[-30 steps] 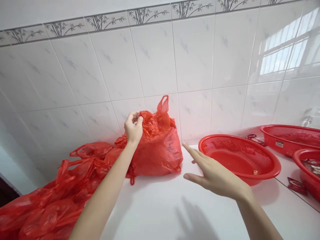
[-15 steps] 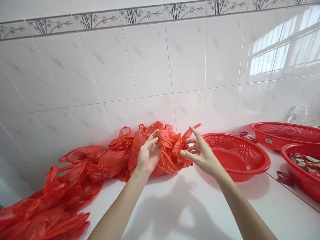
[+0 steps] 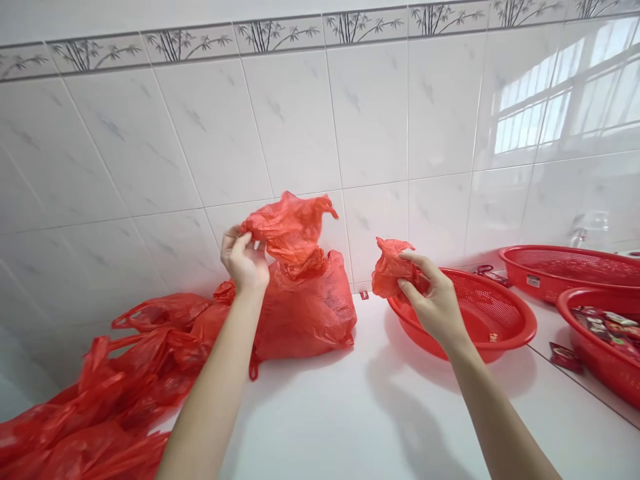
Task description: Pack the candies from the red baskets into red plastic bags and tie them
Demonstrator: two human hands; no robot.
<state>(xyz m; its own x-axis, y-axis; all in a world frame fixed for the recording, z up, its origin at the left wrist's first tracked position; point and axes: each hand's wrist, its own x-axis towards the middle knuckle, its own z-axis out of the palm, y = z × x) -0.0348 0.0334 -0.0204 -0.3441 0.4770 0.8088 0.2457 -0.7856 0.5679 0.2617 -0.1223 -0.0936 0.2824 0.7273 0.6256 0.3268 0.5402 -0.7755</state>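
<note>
My left hand [image 3: 246, 259] pinches a crumpled red plastic bag [image 3: 290, 223], lifted above a full, bulging red bag [image 3: 310, 310] that stands on the white counter against the wall. My right hand [image 3: 431, 300] is closed on another, smaller bunched red plastic bag [image 3: 390, 267], held in front of the left rim of a red perforated basket [image 3: 525, 327]. A small wrapped piece lies in that basket. The two held bags are apart from each other.
More red bags [image 3: 145, 363] are heaped along the left. On the right stand a second red basket [image 3: 537, 283] and a third [image 3: 567, 307] holding several small packets. One dark red packet [image 3: 565, 357] lies on the counter [image 3: 310, 420]; a tiny one [image 3: 364, 295] sits by the wall.
The bunched red plastic that was between my hands is now in two separate pieces. My left hand moved left and up with one, my right hand moved right with the other. The bulging bag is uncovered.
</note>
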